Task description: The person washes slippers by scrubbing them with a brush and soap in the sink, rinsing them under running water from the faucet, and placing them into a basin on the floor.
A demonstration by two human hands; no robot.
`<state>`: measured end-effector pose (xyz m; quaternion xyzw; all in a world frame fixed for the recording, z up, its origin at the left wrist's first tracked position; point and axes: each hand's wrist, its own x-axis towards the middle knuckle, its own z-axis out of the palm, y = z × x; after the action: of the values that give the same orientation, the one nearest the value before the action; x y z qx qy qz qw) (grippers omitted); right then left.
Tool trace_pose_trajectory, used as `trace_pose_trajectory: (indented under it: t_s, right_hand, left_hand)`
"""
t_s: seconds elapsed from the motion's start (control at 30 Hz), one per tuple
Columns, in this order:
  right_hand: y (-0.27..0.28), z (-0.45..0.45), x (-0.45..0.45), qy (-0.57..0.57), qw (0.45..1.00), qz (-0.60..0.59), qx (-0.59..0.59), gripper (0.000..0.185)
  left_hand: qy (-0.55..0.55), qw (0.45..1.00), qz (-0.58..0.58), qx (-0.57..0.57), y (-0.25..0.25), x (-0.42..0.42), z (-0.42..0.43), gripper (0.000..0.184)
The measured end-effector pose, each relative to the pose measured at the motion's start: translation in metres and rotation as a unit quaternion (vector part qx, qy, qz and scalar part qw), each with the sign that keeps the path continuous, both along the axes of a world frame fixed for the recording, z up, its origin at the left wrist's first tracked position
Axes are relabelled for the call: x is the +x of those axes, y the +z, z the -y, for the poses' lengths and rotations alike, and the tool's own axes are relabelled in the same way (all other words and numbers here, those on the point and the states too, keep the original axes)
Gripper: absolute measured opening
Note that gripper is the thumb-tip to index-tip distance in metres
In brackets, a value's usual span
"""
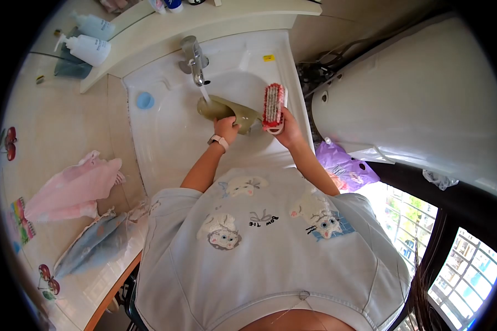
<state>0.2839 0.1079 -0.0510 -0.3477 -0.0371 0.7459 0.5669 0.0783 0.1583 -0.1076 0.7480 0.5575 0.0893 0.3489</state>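
An olive-green slipper (244, 111) is tilted in the white sink (168, 129), its left end under the water running from the tap. My left hand (226, 128), with a watch on the wrist, is closed on the slipper's near edge. To the right, my right hand (289, 131) grips a scrubbing brush (273, 105) by its pale back and handle. Its red and whitish bristles face up and toward the slipper, with a gap between the two. Part of the slipper is hidden behind my left fingers.
The metal tap (194, 62) stands at the sink's back, a light blue round item (145, 100) on its left rim. A white pump bottle (88, 49) is at upper left. Cloths hang on the left wall, including a pink cloth (74, 187). A large white appliance (414, 94) is at right.
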Motion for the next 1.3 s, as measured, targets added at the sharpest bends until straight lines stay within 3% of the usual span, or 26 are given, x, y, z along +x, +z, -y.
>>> trace_pose_trajectory:
  t_s: [0.33, 0.73, 0.9, 1.07, 1.3]
  right_hand:
    - [-0.002, 0.004, 0.005, -0.012, 1.000, -0.027, 0.008, 0.035]
    - [0.002, 0.015, 0.013, -0.007, 1.000, -0.004, 0.015, 0.035]
    - [-0.003, 0.021, 0.027, -0.005, 1.000, -0.016, 0.022, 0.036]
    - [-0.006, 0.025, 0.031, -0.027, 0.999, -0.009, 0.019, 0.036]
    - [-0.005, 0.027, 0.032, -0.008, 1.000, -0.001, 0.018, 0.035]
  left_hand:
    - [-0.073, 0.990, -0.118, 0.019, 0.012, 0.001, 0.005, 0.009]
    - [-0.011, 0.997, -0.080, 0.017, 0.018, 0.004, 0.002, 0.015]
    - [-0.042, 0.996, -0.077, -0.024, 0.010, -0.023, -0.025, 0.019]
    - [-0.182, 0.954, -0.235, 0.035, 0.030, -0.056, -0.030, 0.020]
    - [-0.268, 0.866, -0.416, 0.065, 0.042, -0.064, -0.015, 0.019]
